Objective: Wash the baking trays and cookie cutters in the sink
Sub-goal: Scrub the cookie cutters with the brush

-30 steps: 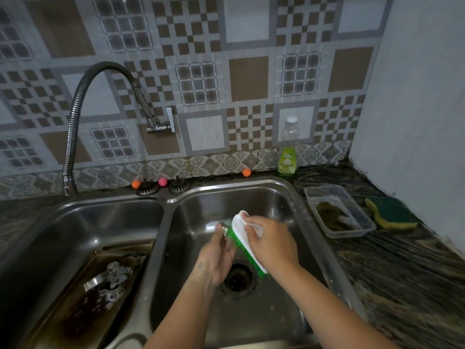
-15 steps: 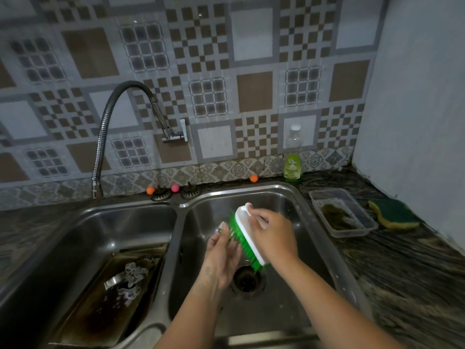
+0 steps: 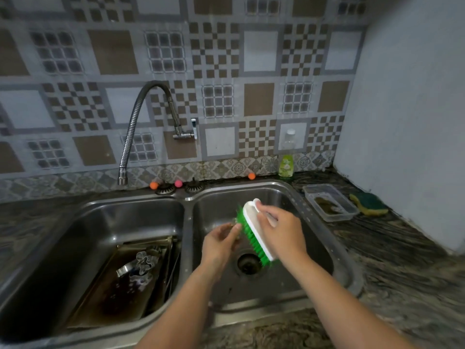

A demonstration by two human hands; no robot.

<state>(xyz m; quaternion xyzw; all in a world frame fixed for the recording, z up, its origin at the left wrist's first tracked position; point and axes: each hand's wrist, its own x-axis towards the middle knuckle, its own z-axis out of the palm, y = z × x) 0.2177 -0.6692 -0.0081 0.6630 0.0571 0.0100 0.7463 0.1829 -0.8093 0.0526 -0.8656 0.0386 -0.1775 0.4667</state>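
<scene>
Over the right basin of the steel double sink (image 3: 187,215), my right hand (image 3: 281,233) grips a white scrubbing brush with green bristles (image 3: 254,235). The bristles press against a small metal cookie cutter (image 3: 234,226) that my left hand (image 3: 219,244) pinches; my fingers hide most of it. In the left basin lie stacked dark baking trays (image 3: 105,298), with shiny metal cookie cutters (image 3: 141,267) resting on top.
A flexible steel faucet (image 3: 136,127) arches over the left basin. A green soap bottle (image 3: 286,162), a clear plastic tub (image 3: 329,205) and a green-yellow sponge (image 3: 370,204) sit on the dark counter at right. The drain (image 3: 249,264) is below my hands.
The view tilted up and shifted, so the sink sits lower and further right in frame. Both hands stay together over the drain, the brush still rubbing against the cutter.
</scene>
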